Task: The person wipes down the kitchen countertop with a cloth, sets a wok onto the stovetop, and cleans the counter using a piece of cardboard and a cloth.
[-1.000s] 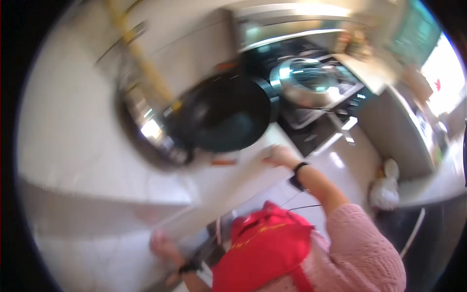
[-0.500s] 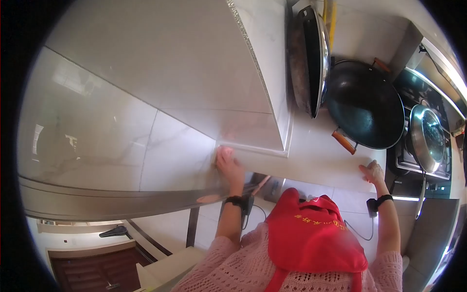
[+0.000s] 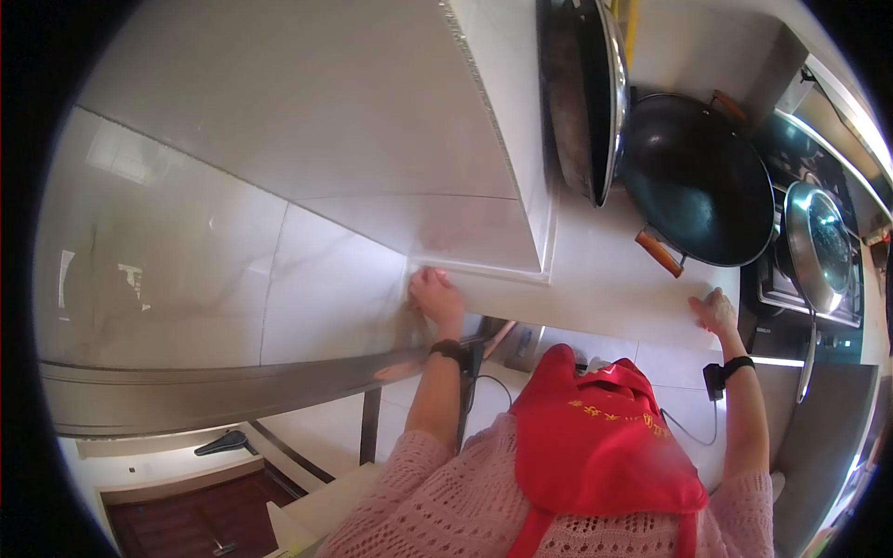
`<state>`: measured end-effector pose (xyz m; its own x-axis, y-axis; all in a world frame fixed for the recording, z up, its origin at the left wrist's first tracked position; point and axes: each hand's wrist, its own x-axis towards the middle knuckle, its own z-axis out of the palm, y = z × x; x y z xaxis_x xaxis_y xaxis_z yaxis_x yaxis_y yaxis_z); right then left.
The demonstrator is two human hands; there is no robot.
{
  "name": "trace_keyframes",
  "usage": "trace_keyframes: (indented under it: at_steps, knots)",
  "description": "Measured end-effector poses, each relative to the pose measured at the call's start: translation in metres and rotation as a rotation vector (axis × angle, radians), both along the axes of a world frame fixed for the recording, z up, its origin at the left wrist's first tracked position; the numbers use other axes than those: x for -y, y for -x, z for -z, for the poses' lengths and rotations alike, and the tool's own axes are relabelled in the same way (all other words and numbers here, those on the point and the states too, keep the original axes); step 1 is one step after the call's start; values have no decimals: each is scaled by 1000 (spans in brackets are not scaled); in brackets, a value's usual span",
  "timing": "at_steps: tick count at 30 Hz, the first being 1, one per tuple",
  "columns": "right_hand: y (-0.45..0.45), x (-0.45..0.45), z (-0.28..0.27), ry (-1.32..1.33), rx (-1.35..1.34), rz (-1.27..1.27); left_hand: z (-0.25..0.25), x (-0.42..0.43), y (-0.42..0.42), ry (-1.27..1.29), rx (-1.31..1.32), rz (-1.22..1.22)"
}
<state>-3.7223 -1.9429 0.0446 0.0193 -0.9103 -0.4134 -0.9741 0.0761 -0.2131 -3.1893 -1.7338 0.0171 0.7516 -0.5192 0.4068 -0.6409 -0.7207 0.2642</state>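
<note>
My left hand (image 3: 435, 296) is pressed into the corner where the white counter (image 3: 595, 302) meets the tiled wall. Its fingers are curled in, and whatever may be under them is hidden. Over on the right, my right hand (image 3: 714, 312) rests on the counter near the edge by the stove, thumb apart from the fingers, with nothing visible in it. Just beyond that hand sits a black wok (image 3: 698, 186) with wooden side handles. Each wrist wears a black band.
A large pan with a shiny rim (image 3: 588, 102) leans upright against the wall beside the wok. On the stove (image 3: 802, 302) stands a pan with a glass lid (image 3: 820, 246). The jutting wall corner (image 3: 539, 251) borders the counter. A red apron (image 3: 605, 446) hangs in front of my body.
The view has shifted slightly, so the wok and counter appear a little higher. My left hand looks more curled in the same corner. My right hand stays at the counter edge.
</note>
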Motion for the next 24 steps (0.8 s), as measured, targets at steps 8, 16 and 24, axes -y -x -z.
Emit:
trace_keyframes:
  at_steps: [8, 16, 24]
  knots:
    - [17, 4, 38, 190, -72, -75, 16, 3, 66, 112, -111, 359]
    - [-7, 0, -5, -67, -14, 28, -3, 49, 211, 19, -539, 1087]
    - [-1, -6, -2, 44, 64, -16, -4, -20, 137, -101, -258, 1011]
